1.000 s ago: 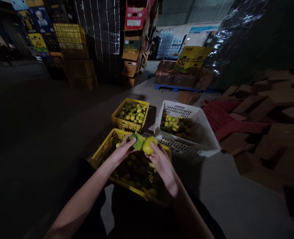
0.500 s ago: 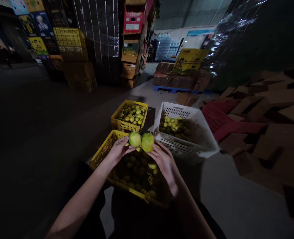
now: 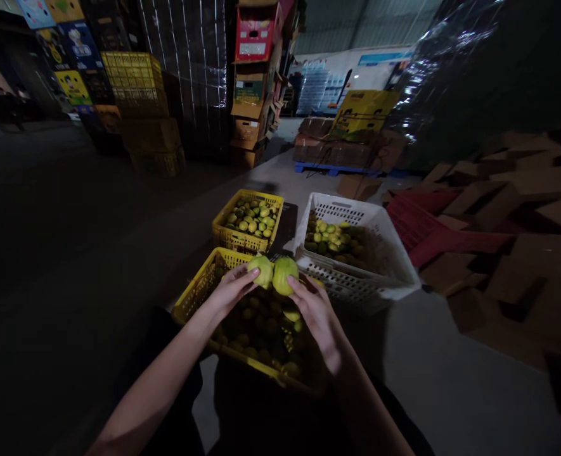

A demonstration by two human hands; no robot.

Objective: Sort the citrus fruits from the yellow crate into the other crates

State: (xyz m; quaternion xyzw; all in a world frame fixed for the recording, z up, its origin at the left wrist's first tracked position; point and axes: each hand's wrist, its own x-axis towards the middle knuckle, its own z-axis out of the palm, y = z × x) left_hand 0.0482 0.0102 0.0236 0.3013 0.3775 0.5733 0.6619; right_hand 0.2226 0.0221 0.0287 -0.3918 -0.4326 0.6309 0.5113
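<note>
My left hand point(image 3: 235, 285) is closed around a yellow-green lemon point(image 3: 261, 270), thumb across its near side. Right beside it, my right hand point(image 3: 312, 308) grips a second, greener lemon point(image 3: 284, 275) between thumb and fingers. The two fruits are side by side, almost touching. Both hands are above the near yellow crate point(image 3: 189, 297), where many more lemons lie in shadow. Beyond it, a smaller-looking yellow crate point(image 3: 235, 237) is filled with yellow and green lemons point(image 3: 256, 215). To the right, a white crate point(image 3: 389, 253) holds a partial layer of lemons point(image 3: 330, 237).
A red crate point(image 3: 432, 228) lies tipped against a heap of flattened cardboard boxes point(image 3: 513, 266) at the right. Stacked cartons point(image 3: 248, 95) and wrapped pallet loads rise behind. A blue pallet point(image 3: 332, 170) bearing boxes stands farther back on the concrete floor.
Both lemons have been turned in my fingers; the left one now shows its pointed end. My right thumb has come over the front of its fruit. The crates stay put.
</note>
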